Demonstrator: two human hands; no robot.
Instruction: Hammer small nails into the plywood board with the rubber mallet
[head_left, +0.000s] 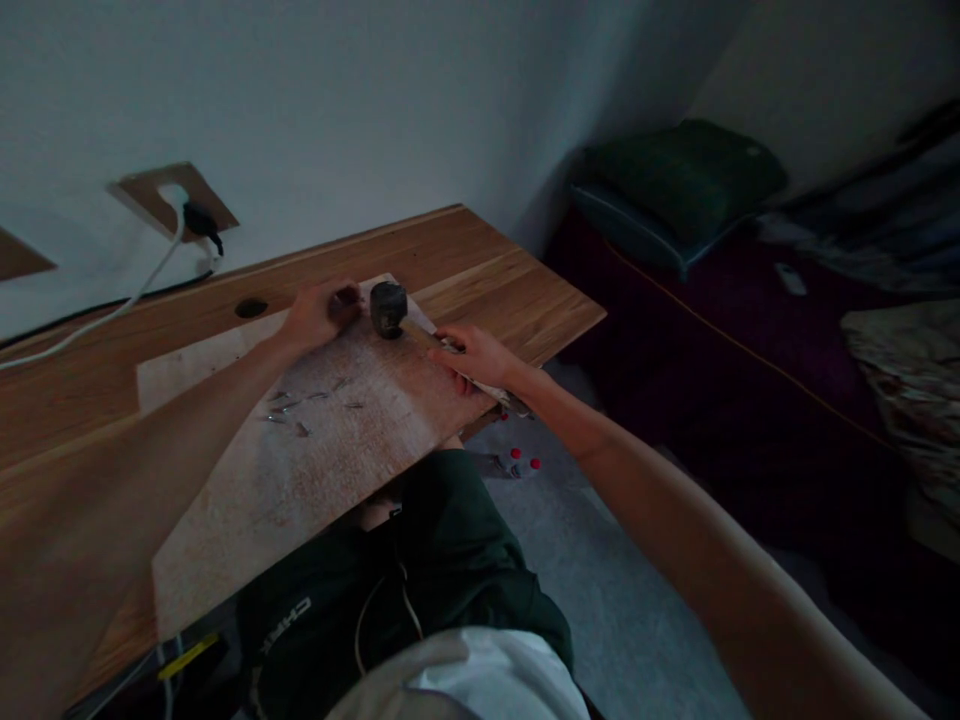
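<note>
My right hand (474,355) is closed round the light handle of a mallet (388,308) with a thick dark head. The mallet's head is over the far part of a worn, pale board (337,480). Just left of the head, my left hand (324,312) rests by the board's far edge with its fingers curled together. Whatever its fingertips pinch is too dark and small to make out. Several small metal nails (281,406) lie scattered on the board, nearer to me than the left hand.
Beneath the board is a wooden desk (517,290) against the wall. A socket with plugged-in cables (176,200) is at the left. Bottles with red caps (516,455) stand on the floor. Cushions (682,190) lie on a dark red bed (675,330) at the right.
</note>
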